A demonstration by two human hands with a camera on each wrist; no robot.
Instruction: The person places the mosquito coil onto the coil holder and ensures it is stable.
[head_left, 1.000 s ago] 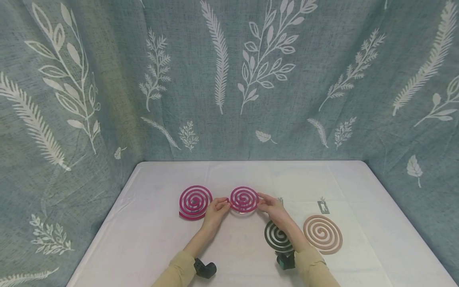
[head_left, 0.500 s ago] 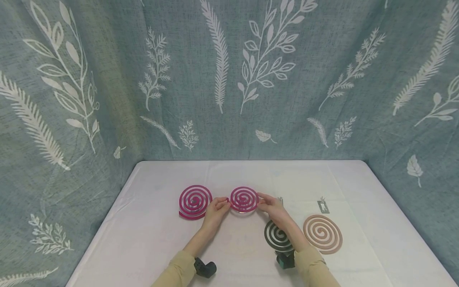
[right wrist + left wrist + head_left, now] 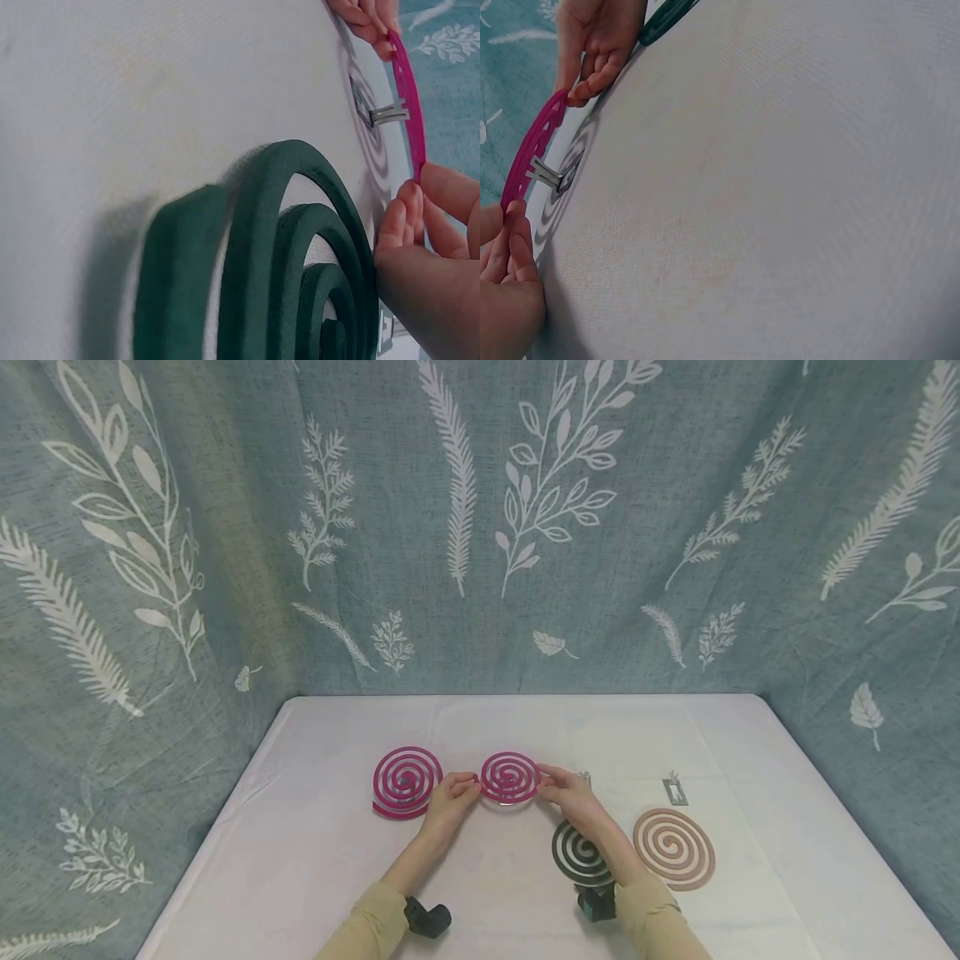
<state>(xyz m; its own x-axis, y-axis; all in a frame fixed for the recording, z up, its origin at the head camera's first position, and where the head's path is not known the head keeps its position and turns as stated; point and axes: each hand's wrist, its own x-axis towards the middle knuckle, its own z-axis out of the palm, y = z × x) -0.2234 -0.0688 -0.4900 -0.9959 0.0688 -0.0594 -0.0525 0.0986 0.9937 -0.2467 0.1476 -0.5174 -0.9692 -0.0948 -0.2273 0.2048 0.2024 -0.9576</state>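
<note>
A magenta mosquito coil (image 3: pixel 510 776) is held level, raised off the table, between both hands. My left hand (image 3: pixel 452 803) pinches its left edge between thumb and fingers. At the opposite edge, the thumb and fingers of my right hand (image 3: pixel 573 795) grip it. Beneath the coil a small metal coil stand (image 3: pixel 547 175) rises from the table, its forked tip at the coil's underside; in the right wrist view the stand (image 3: pixel 388 113) meets the coil near its middle. Whether the tip is wedged into the coil, I cannot tell.
Left of my left hand, another magenta coil (image 3: pixel 407 782) sits on the table. A dark green coil (image 3: pixel 251 247) lies under my right forearm, with a brown coil (image 3: pixel 672 842) to its right. A flat metal stand (image 3: pixel 676 791) lies behind the brown one; another (image 3: pixel 585 778) is partly hidden.
The held coil sits very slightly lower than before. Both hands keep their grip and barely move; the view shifts a little.
</note>
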